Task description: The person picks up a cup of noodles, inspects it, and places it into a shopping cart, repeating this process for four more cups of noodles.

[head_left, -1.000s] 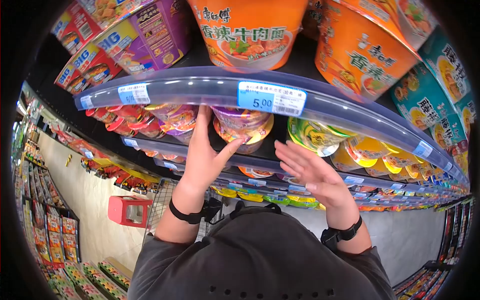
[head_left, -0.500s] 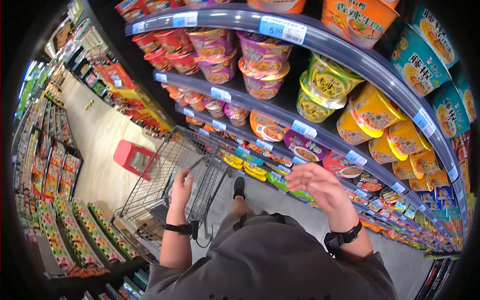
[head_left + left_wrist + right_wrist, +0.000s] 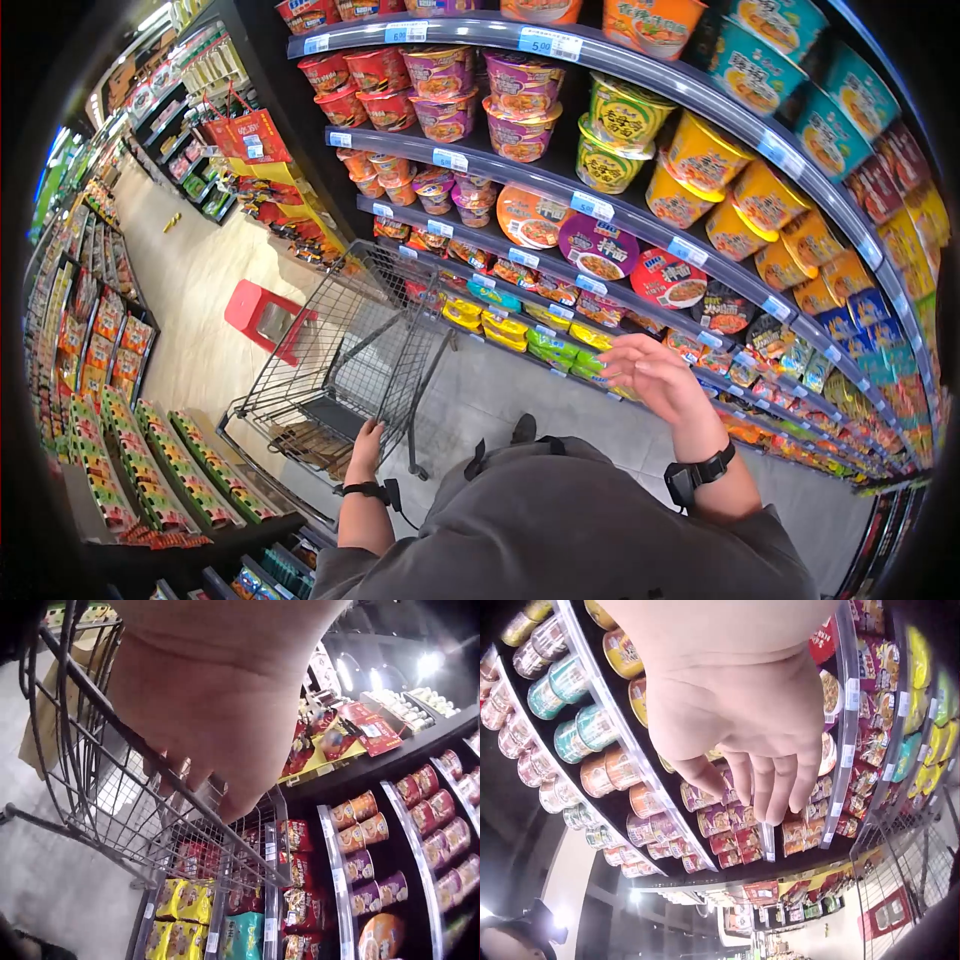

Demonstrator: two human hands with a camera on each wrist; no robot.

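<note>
My left hand [image 3: 366, 446] is at the near edge of a wire shopping cart [image 3: 330, 340]. In the left wrist view, the fingers [image 3: 196, 774] curl at the cart's top rim bar [image 3: 184, 791], which crosses in front of them. Raised before the shelves, my right hand [image 3: 655, 378] holds nothing, its fingers loosely bent and spread. Beyond it in the head view are flat noodle bowls, one purple [image 3: 598, 246] and one red [image 3: 668, 278]. Purple noodle cups [image 3: 524, 100] stand stacked on a higher shelf.
Curved shelves of instant noodles run along the right, with yellow cups [image 3: 706, 152] and teal cups [image 3: 757, 70]. A red stool [image 3: 262, 318] stands on the aisle floor beyond the cart. Low racks of packets [image 3: 150, 470] line the left side. Brown cardboard [image 3: 305, 446] lies in the cart.
My left hand has come down from the purple noodle cups to the cart's edge. The right hand has withdrawn from the shelf. The view has drawn back, showing more of the shelves and cart.
</note>
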